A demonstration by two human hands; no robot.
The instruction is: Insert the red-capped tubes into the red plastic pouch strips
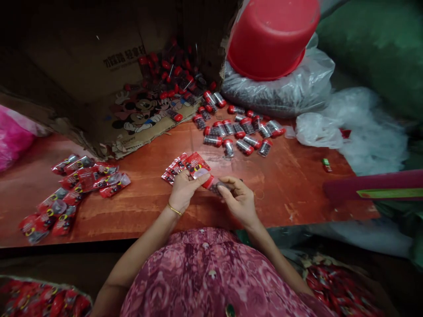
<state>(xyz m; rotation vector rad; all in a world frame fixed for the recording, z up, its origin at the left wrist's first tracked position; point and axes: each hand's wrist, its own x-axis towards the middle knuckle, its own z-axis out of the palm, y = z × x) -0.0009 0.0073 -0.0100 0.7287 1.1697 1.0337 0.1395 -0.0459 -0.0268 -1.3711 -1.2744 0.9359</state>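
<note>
My left hand (181, 193) pinches a red printed packet (197, 162) with a cartoon picture, its thumb on top near a clear round piece. From the other side, the closed fingers of my right hand (241, 202) grip a small clear jar (215, 186) of dark contents, its red cap towards the packet. Whether the cap end is inside the packet or only against it, I cannot tell. Under and beyond my left hand lie several more flat red packets (174, 166). Further off on the red-brown table (139, 215) are several loose red-capped jars (244, 146).
Several filled red packs (79, 178) lie at the left. An open cardboard box (125, 103) on its side spills jars at the back. A red tub (274, 35) sits on a plastic bag (274, 94). Sacks of red packs (42, 299) stand below the table edge.
</note>
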